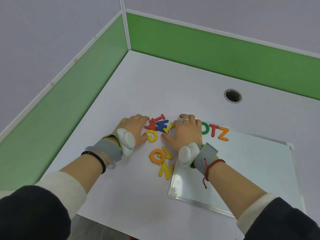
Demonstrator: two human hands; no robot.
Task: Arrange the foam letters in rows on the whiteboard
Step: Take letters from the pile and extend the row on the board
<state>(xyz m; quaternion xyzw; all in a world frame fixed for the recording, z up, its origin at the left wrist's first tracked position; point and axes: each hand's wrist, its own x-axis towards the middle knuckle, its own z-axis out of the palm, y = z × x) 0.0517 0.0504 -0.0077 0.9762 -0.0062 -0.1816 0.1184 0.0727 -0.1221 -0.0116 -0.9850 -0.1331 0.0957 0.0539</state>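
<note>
A small whiteboard (pixel 242 170) lies on the desk at the right. On its far edge stand a green O (pixel 205 129), a red T (pixel 214 129) and an orange Z (pixel 223 135) in a row. Left of the board is a loose pile of foam letters: a red A (pixel 150 124), a blue W (pixel 161 125), a yellow G (pixel 152 135). Closer to me lie an orange O (pixel 156 155) and a yellow N (pixel 165 170). My left hand (pixel 133 129) and my right hand (pixel 185 132) rest palm down on either side of the pile, fingers curled at its edges.
Green partition walls (pixel 207 47) close the desk at the back and left. A round cable hole (pixel 232 95) sits in the desk behind the board. Both wrists carry white strapped devices.
</note>
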